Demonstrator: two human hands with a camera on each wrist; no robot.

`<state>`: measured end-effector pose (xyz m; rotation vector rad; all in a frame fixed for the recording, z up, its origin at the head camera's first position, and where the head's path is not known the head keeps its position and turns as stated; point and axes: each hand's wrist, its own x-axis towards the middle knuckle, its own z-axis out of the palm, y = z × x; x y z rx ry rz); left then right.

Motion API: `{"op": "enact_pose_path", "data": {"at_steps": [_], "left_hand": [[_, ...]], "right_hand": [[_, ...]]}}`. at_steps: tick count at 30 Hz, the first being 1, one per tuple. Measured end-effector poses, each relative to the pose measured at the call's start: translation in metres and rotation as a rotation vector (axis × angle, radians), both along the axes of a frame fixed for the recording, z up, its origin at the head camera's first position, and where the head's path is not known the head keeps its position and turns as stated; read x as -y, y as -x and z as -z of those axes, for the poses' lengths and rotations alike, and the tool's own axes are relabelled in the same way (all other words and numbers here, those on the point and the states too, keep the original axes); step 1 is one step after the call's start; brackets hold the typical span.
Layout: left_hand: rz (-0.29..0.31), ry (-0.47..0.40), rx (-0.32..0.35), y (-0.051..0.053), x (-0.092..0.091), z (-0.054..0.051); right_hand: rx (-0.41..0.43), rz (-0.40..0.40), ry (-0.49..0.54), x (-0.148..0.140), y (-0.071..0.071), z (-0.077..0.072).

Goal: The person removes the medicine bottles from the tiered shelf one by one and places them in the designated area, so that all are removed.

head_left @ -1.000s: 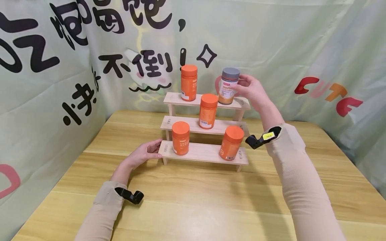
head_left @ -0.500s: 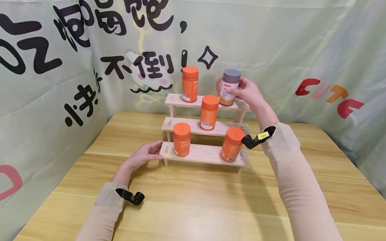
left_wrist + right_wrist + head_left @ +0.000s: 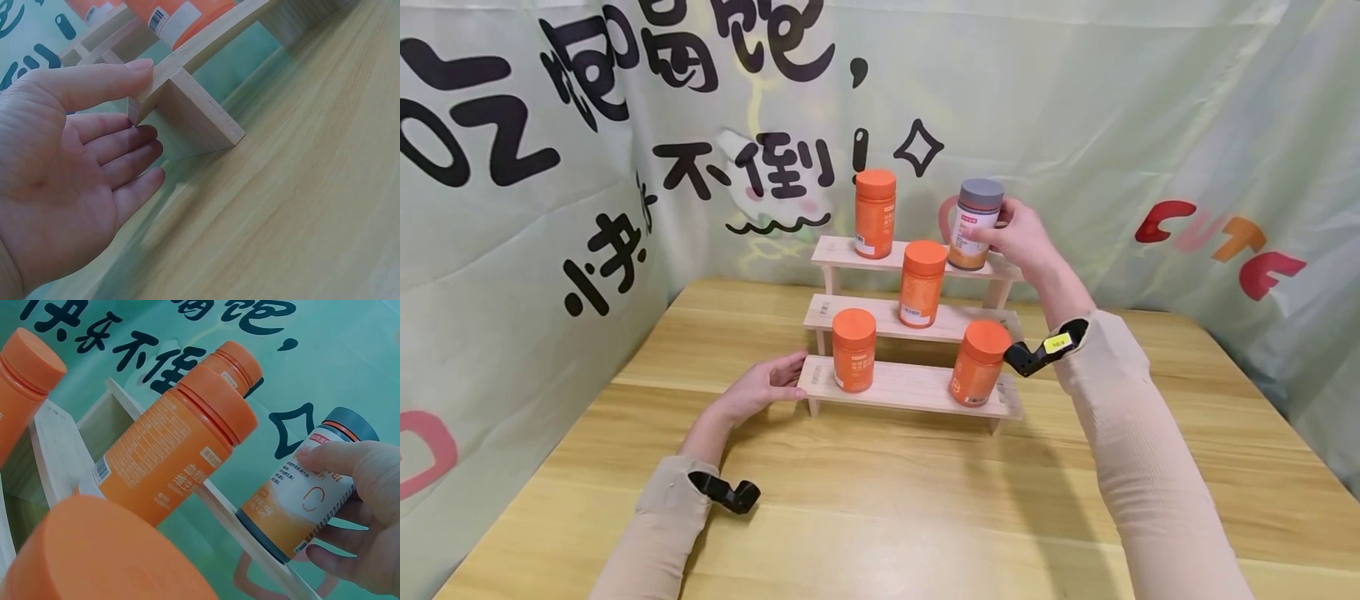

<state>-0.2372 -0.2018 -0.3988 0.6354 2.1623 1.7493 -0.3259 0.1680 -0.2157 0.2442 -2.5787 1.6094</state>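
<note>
My right hand (image 3: 1028, 242) holds a supplement bottle (image 3: 976, 225) with a grey cap and a white-and-orange label. The thumb lies across the label and the other fingers are behind the bottle in the right wrist view. The bottle's base is at the right part of the top tier of a three-step wooden display stand (image 3: 917, 375). My left hand (image 3: 762, 387) holds the left end of the bottom tier. Its thumb (image 3: 134, 72) touches the front corner, with the other fingers beyond the board's end.
Orange bottles stand on the tiers: one top left (image 3: 875, 215), one mid-tier (image 3: 922, 285), and two below, at left (image 3: 853, 352) and right (image 3: 981, 364). A printed curtain (image 3: 1075, 108) hangs close behind. The wooden table (image 3: 880, 508) extends in front.
The grey-capped bottle has turned slightly, its label shifting left under my right thumb. My left hand keeps its place on the stand. The whole head view has shifted a little.
</note>
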Motion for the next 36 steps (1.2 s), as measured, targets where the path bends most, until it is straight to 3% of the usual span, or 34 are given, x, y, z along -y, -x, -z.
{"op": "enact_pose_path", "data": {"at_steps": [12,24,30,36], "left_hand": [[0.000,0.014,-0.011,0.001,0.002,0.003],[0.006,0.009,-0.012,0.000,0.002,0.002],[0.001,0.011,-0.013,-0.001,0.001,0.001],[0.004,0.000,-0.012,-0.001,0.001,0.000]], "right_hand": [[-0.017,0.024,-0.033,-0.029,-0.016,-0.003],[-0.040,0.108,0.031,-0.085,-0.035,-0.005],[-0.056,0.146,-0.026,-0.115,-0.041,0.007],[-0.066,0.138,-0.104,-0.132,-0.046,0.031]]}}
